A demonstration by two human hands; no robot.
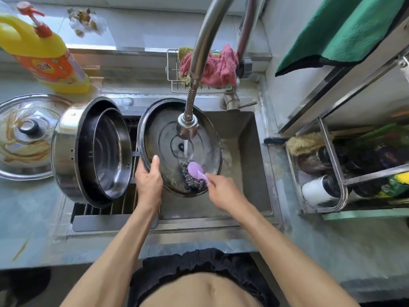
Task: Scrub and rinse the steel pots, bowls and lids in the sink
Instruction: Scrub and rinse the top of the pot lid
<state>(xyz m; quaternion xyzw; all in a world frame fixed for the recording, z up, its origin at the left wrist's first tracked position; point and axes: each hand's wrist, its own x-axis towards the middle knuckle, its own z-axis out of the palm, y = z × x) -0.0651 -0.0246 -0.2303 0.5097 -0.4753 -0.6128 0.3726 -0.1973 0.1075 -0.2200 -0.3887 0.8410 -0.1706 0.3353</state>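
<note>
A round steel lid (163, 129) stands tilted in the sink (245, 138), its hollow underside facing up toward the camera, at the middle of the view. A thin stream of water falls from the faucet (187, 127) onto its centre. The left hand (148, 180) grasps the lid's rim at about 7 o'clock, thumb lying over the inside edge and fingers hidden behind. The right hand (221, 188) grips the lilac handle of a steel-wool scrubber (192, 173), whose grey wire ball presses on the lid's inner face at about 5 o'clock.

At 9 o'clock from the lid, just beside it, a large steel pot (66, 147) lies on its side on a slatted rack (104, 209) over the sink's left part, with a smaller steel bowl (110, 151) nested inside, mouths facing right. Farther out at 9 o'clock a second lid with a knob (24, 136), smeared with brownish residue, lies flat on the counter (28, 213).

At 10 o'clock stands a yellow detergent bottle (42, 54) with a red pump and an orange label; its writing is too blurred to read. At 12 o'clock a wire caddy (174, 83) holds a pink cloth (219, 67). At 3 o'clock a steel rack (332, 173) holds brushes and bottles, and a green towel (345, 29) hangs at 1 o'clock.
</note>
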